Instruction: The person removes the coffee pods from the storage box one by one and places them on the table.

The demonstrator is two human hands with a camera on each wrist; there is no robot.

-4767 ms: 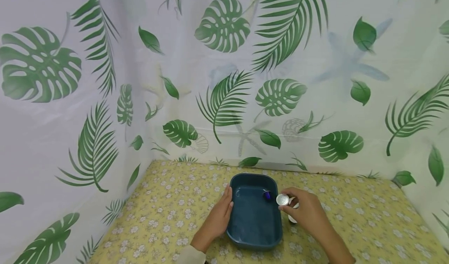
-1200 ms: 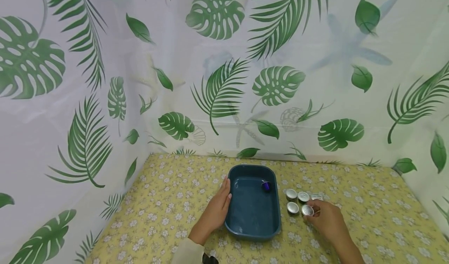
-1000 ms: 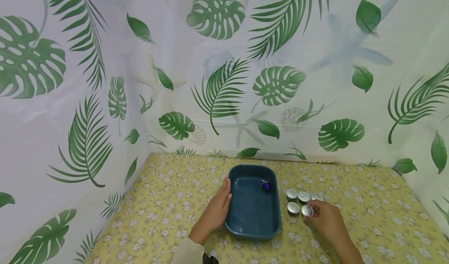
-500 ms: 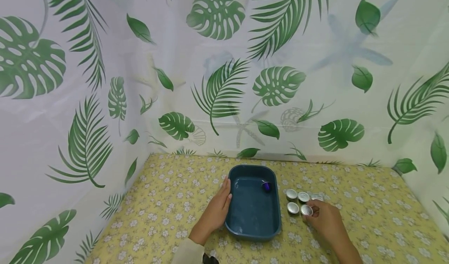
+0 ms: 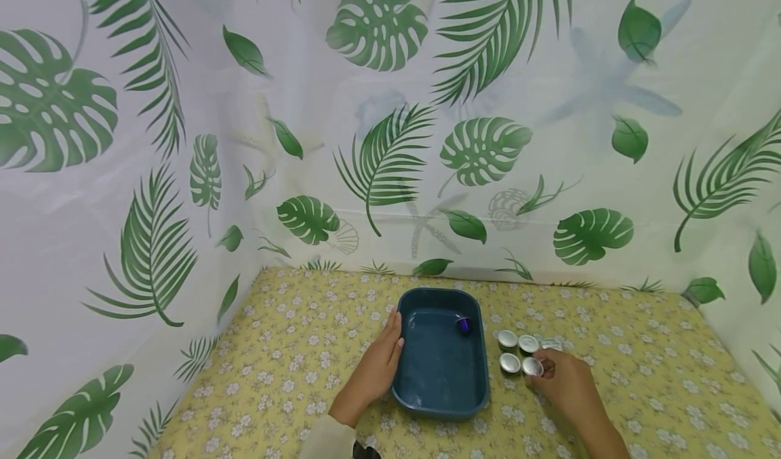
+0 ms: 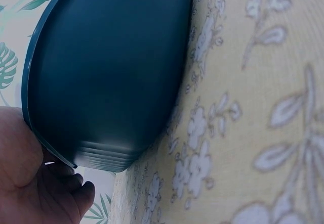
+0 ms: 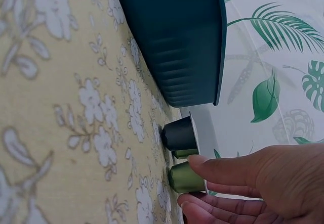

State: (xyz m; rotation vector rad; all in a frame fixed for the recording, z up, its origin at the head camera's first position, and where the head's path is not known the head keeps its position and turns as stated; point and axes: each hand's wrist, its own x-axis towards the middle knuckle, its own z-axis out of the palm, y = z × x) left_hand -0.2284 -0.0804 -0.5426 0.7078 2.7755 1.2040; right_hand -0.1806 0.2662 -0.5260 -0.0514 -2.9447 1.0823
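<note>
My right hand [image 5: 564,381] pinches a green coffee capsule [image 7: 187,177] between thumb and fingers, its silver lid facing up. A dark capsule [image 7: 179,133] stands beside it, with part of another green one showing behind. In the head view, silver-lidded capsules [image 5: 507,339] stand close together right of a dark blue tub [image 5: 441,415]. A further clear or silvery piece [image 5: 552,344] is partly hidden behind my right hand. Inside the tub, near its right wall, lies a purple-blue capsule [image 5: 464,325]. My left hand [image 5: 375,367] rests along the tub's left side, fingers extended at the rim.
A yellow floral cloth [image 5: 293,364] covers the table. Behind and at the left hangs a white leaf-print curtain [image 5: 390,255], meeting the table's far edge. A cream sleeve [image 5: 327,438] and a dark wristband [image 5: 366,451] show at the left wrist.
Earlier, my right hand held a capsule by the tub's right rim; now it is farther right, at the grouped capsules. Lately the pinched capsule has slid slightly left. My left hand stays at the tub.
</note>
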